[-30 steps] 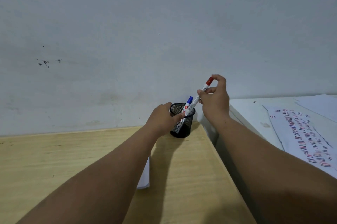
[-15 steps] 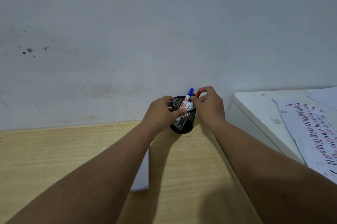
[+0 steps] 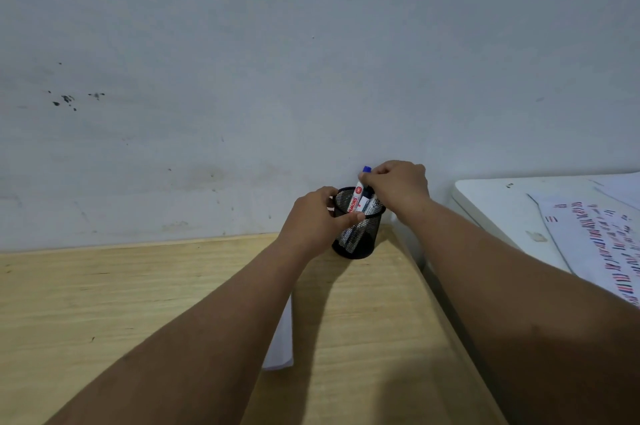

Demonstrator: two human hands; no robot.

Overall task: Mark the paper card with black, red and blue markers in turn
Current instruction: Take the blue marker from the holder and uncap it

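Your right hand (image 3: pixel 398 187) sits curled over the top of the black mesh pen cup (image 3: pixel 356 234), fingers closed on the upper end of the blue marker (image 3: pixel 366 178); only its blue cap shows above your knuckles. Whether the grip also takes in a second marker is hidden by the fingers.

Your left hand (image 3: pixel 317 220) wraps the near left side of the cup, thumb pressed across the mesh wall just under the rim, fingers bent round the far side. Closed firmly on the cup.

Inside the cup: a white-barrelled marker with red print (image 3: pixel 356 201) leans left, touching the rim by your left thumb. The blue one stands just beside it, to the right. A third pale barrel shows further right, under your right hand; colour cannot be told.

The cup stands at the far right corner of the wooden tabletop (image 3: pixel 121 303), close to the back edge where it meets the grey wall (image 3: pixel 311 43).

The paper card (image 3: pixel 282 338) lies flat on the tabletop nearer to you, mostly hidden beneath your left forearm; only a white strip and one corner show.

Past the tabletop's right edge, a white surface (image 3: pixel 491 203) carries a sheet covered in red, blue and black strokes (image 3: pixel 602 244).
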